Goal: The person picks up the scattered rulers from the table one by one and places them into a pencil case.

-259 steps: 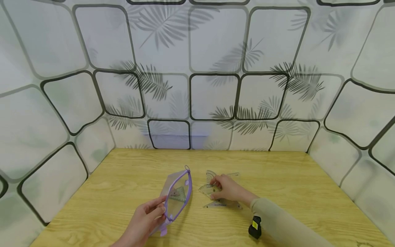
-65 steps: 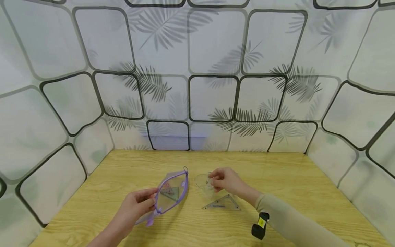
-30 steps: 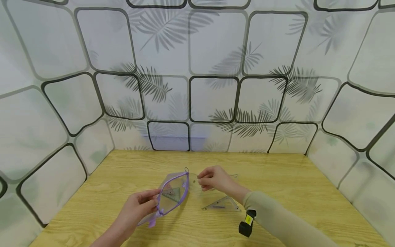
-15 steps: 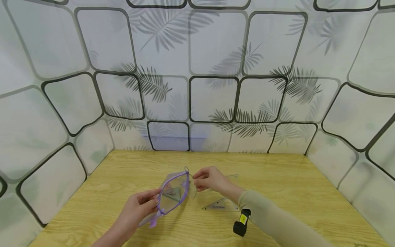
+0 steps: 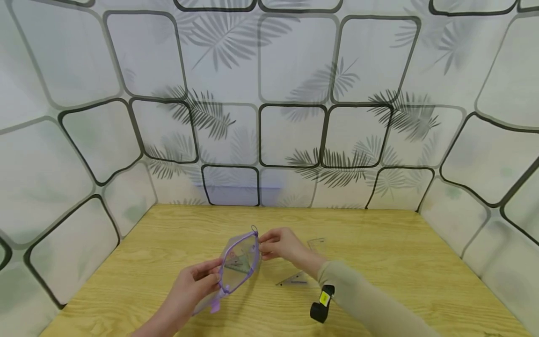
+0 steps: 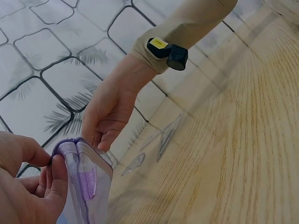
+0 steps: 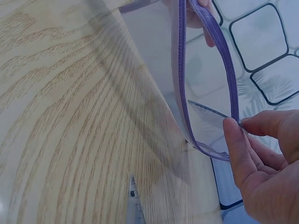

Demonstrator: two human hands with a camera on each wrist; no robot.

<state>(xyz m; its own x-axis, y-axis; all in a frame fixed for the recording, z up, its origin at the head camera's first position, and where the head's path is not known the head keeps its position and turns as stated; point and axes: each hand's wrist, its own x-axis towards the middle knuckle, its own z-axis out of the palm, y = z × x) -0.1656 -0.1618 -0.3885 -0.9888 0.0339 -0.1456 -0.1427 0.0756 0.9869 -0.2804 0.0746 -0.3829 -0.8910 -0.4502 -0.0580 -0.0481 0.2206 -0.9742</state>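
Note:
A clear zip pouch (image 5: 237, 262) with purple zipper edging stands with its mouth spread wide. My left hand (image 5: 191, 285) pinches its near edge between thumb and fingers. Through its mouth a greenish set square (image 5: 240, 264) shows inside, with something pinkish beside it. At the far side of the mouth, my right hand (image 5: 280, 244) pinches a clear protractor (image 7: 208, 113) between thumb and index finger. The protractor's curved, marked edge reaches into the opening. In the left wrist view the right hand's fingertips are partly hidden behind the pouch.
One clear set square (image 5: 294, 280) lies on the wooden table (image 5: 379, 262) below my right forearm. Behind that wrist another clear ruler piece (image 5: 316, 242) shows in part. A black strap device with a yellow label (image 5: 322, 304) hangs on my right sleeve. Patterned cloth surrounds the table.
My right hand has picked up the protractor from the table and moved left with it to the pouch mouth. The left hand keeps its grip, with the pouch only slightly shifted.

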